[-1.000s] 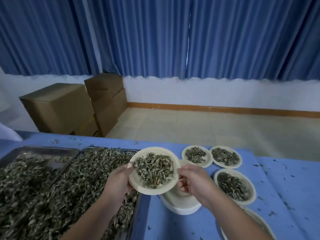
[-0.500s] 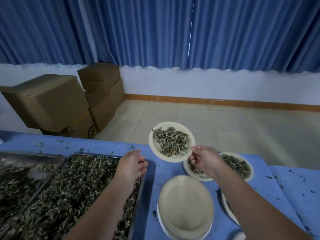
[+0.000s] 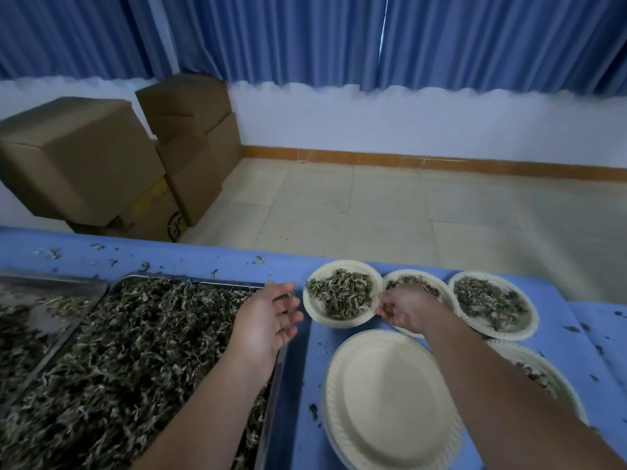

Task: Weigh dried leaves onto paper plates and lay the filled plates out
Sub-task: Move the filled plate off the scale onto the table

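Blue-covered bench (image 3: 203, 256): filled plate (image 3: 314, 315) at its far edge, beside the leaf tray (image 3: 271, 378).
Right hand (image 3: 405, 308) pinches the plate rim; left hand (image 3: 268, 317) hovers open, empty. Risk: a one-sided release could tip the light plate and spill the leaves (image 3: 341, 295).

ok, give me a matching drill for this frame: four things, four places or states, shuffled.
Things:
1 left hand
2 right hand
3 empty plate
4 cardboard boxes

States:
a on the floor past the table
b pinches the rim of the filled plate
c open, above the leaf tray corner
d bare, nearest the camera

Pairs: 1-c, 2-b, 3-d, 4-a
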Demonstrator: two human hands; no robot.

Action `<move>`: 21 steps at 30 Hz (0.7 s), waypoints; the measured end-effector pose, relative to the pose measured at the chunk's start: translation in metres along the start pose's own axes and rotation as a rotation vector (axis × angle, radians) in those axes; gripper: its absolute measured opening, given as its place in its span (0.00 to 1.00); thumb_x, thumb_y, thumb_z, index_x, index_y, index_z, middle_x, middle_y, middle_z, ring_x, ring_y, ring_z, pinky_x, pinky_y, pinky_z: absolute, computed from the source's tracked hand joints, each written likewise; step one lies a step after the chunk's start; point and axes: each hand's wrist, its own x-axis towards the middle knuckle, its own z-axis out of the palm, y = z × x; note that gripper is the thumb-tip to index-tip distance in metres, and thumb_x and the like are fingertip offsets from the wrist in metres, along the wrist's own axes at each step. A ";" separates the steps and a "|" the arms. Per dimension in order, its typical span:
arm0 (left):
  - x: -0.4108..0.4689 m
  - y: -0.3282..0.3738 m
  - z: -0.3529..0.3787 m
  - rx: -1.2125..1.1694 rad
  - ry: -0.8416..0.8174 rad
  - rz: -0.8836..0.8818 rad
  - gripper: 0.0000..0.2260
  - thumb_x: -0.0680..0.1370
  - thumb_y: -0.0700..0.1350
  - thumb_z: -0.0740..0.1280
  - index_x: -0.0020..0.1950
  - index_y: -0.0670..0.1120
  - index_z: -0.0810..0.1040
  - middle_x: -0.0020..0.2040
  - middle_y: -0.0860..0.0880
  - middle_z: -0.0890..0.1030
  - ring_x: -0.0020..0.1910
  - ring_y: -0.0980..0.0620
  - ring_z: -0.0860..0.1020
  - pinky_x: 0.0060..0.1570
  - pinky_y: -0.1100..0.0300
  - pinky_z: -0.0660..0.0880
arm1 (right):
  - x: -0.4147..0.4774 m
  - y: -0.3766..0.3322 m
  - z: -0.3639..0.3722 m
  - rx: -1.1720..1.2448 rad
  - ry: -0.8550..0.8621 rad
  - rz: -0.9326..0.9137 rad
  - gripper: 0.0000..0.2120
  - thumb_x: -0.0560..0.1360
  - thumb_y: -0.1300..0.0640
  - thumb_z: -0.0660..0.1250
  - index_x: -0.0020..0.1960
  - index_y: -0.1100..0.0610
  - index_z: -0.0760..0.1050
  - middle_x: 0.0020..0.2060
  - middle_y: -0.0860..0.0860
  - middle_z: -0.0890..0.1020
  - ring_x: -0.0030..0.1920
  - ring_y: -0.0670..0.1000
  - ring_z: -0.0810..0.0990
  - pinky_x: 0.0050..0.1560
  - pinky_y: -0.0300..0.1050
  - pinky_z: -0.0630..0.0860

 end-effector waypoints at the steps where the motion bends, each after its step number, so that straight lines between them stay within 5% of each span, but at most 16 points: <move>1: 0.000 -0.001 -0.001 -0.004 -0.002 0.000 0.13 0.82 0.50 0.59 0.49 0.46 0.80 0.33 0.51 0.81 0.32 0.51 0.78 0.38 0.57 0.71 | 0.001 0.000 0.000 -0.005 0.003 0.007 0.05 0.79 0.70 0.59 0.47 0.65 0.71 0.34 0.58 0.75 0.32 0.51 0.74 0.24 0.39 0.74; 4: -0.002 -0.005 -0.003 -0.003 -0.003 0.006 0.14 0.83 0.50 0.58 0.50 0.45 0.80 0.32 0.51 0.81 0.31 0.52 0.78 0.37 0.58 0.71 | -0.001 -0.001 0.000 -0.004 -0.012 0.019 0.15 0.79 0.72 0.57 0.65 0.67 0.67 0.41 0.60 0.78 0.36 0.53 0.78 0.30 0.43 0.78; 6: -0.006 -0.006 -0.006 0.000 -0.002 0.003 0.14 0.83 0.50 0.58 0.50 0.45 0.80 0.33 0.51 0.81 0.31 0.52 0.78 0.37 0.58 0.71 | -0.006 -0.001 -0.001 0.017 -0.031 0.017 0.24 0.79 0.72 0.56 0.74 0.66 0.58 0.55 0.63 0.78 0.41 0.57 0.80 0.34 0.47 0.79; 9: -0.018 -0.006 -0.010 0.006 -0.010 -0.003 0.13 0.83 0.50 0.59 0.50 0.45 0.80 0.32 0.52 0.81 0.32 0.52 0.78 0.37 0.58 0.71 | -0.021 -0.004 -0.004 0.019 -0.042 0.003 0.22 0.80 0.69 0.56 0.74 0.68 0.59 0.63 0.63 0.74 0.45 0.60 0.80 0.33 0.48 0.81; 15: -0.053 -0.002 -0.022 0.039 -0.029 0.010 0.07 0.79 0.45 0.65 0.53 0.46 0.81 0.35 0.50 0.82 0.32 0.52 0.79 0.37 0.58 0.72 | -0.081 -0.010 -0.019 0.081 -0.029 -0.118 0.09 0.80 0.68 0.60 0.59 0.69 0.70 0.49 0.64 0.77 0.39 0.57 0.79 0.42 0.47 0.81; 18: -0.074 -0.007 -0.028 0.059 -0.077 0.043 0.08 0.79 0.43 0.65 0.54 0.46 0.81 0.35 0.50 0.81 0.33 0.52 0.79 0.37 0.58 0.72 | -0.120 -0.006 -0.020 0.191 -0.025 -0.233 0.04 0.79 0.69 0.61 0.52 0.68 0.71 0.39 0.62 0.76 0.36 0.57 0.76 0.28 0.41 0.79; 21: -0.092 -0.022 -0.037 0.074 -0.129 0.084 0.09 0.80 0.42 0.62 0.55 0.45 0.81 0.35 0.50 0.80 0.32 0.52 0.78 0.36 0.58 0.70 | -0.150 0.007 -0.018 0.247 -0.050 -0.359 0.03 0.77 0.70 0.62 0.51 0.68 0.72 0.35 0.61 0.75 0.32 0.55 0.74 0.27 0.39 0.77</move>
